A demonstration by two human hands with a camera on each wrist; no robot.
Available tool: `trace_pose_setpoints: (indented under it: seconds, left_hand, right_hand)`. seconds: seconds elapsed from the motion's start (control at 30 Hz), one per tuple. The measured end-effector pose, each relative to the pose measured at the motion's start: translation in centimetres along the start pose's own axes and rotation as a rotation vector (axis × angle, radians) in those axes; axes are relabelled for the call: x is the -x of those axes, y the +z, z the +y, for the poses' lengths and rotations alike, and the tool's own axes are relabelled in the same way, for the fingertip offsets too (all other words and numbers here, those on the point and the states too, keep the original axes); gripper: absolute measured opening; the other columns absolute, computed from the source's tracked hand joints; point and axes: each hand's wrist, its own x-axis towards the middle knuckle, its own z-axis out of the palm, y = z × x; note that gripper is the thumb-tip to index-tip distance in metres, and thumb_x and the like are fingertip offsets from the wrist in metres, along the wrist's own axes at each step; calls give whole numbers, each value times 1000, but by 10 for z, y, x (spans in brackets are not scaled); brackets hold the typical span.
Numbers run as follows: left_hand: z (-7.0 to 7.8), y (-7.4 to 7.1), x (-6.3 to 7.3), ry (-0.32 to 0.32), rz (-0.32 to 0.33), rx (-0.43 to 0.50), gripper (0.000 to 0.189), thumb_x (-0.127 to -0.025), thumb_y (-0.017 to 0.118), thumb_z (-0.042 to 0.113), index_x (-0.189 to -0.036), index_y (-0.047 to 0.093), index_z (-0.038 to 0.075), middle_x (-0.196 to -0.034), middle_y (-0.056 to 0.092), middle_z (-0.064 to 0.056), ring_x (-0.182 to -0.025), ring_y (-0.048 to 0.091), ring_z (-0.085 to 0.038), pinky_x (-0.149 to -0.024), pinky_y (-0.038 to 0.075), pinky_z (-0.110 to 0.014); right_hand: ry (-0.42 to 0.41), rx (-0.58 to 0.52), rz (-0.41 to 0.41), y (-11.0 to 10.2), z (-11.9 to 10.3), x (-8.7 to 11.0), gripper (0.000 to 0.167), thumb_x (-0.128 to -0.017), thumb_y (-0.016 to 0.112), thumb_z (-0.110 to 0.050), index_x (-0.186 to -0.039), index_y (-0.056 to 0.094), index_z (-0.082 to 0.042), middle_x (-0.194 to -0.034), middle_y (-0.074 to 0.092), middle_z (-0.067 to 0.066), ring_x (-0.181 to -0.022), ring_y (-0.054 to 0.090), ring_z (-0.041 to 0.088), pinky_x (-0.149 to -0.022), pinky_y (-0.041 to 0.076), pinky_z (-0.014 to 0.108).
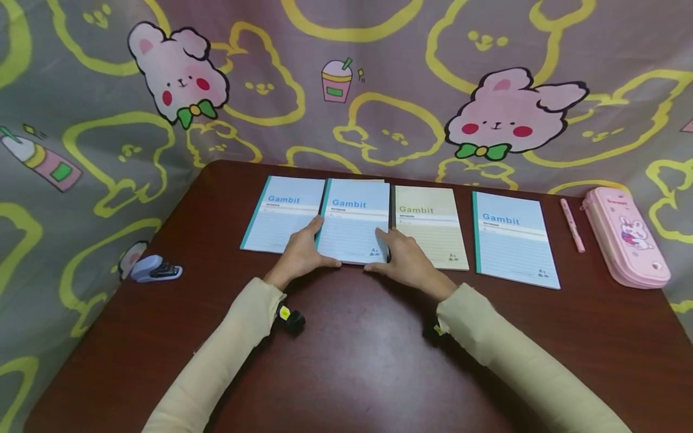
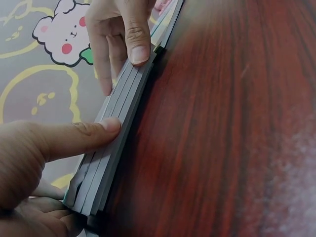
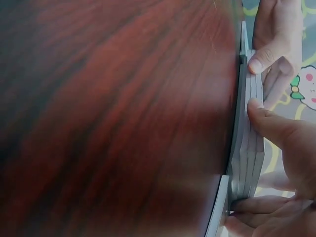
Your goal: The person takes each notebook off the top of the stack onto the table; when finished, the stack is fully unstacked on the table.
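A stack of several Gambit notebooks [image 1: 352, 234], blue cover on top, lies between my two hands on the table. My left hand [image 1: 300, 252] grips its near left corner, thumb along the front edge and fingers at the left side. At the near right corner my right hand [image 1: 403, 255] holds it the same way. Both thumbs press the page edges of the stack [image 2: 106, 133] in the left wrist view. Another blue notebook [image 1: 287, 219] lies directly left of the stack, and a cream notebook [image 1: 430, 234] directly right.
Further right lies one more blue notebook [image 1: 514, 243], then a pink pen [image 1: 572, 225] and a pink pencil case [image 1: 628, 240]. A stapler [image 1: 156, 269] sits near the left edge of the dark wooden table [image 1: 352, 349]. Patterned cloth [image 1: 379, 72] hangs behind.
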Motion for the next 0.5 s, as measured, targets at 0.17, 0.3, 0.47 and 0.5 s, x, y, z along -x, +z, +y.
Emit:
trace_pose_setpoints:
  seconds: [0.17, 0.3, 0.47, 0.5]
  left_hand:
    - [1, -2, 0, 0, 9, -15, 117, -67, 90, 28, -154, 17, 3, -161, 18, -15, -147, 23, -31, -115, 33, -45]
    - [3, -2, 1, 19, 1, -35, 116, -66, 90, 28, -153, 18, 2, -161, 15, -15, -147, 22, -31, -115, 32, -44]
    - [8, -4, 0, 67, 77, -27, 106, -70, 87, 31, -151, 26, 0, -157, 28, -18, -143, 33, -31, -112, 38, -44]
    - [10, -4, -1, 67, 116, -2, 99, -73, 85, 31, -150, 31, 0, -154, 35, -19, -139, 40, -31, -108, 42, -44]
  right_hand:
    - [-8, 19, -8, 0, -1, 0, 88, -81, 77, -43, -143, 40, 7, -134, 51, 34, -123, 52, 45, -98, 48, 50]
    - [-29, 46, 2, 1, -1, 1, 85, -82, 76, -43, -141, 42, 8, -134, 50, 36, -129, 46, 48, -100, 47, 51]
    - [-49, 57, 41, 4, 1, 3, 84, -80, 78, -41, -138, 45, 10, -129, 53, 37, -124, 51, 48, -96, 49, 51]
    - [-51, 55, 48, 4, 1, 3, 84, -80, 78, -41, -138, 45, 10, -129, 53, 37, -124, 51, 48, -96, 49, 51]
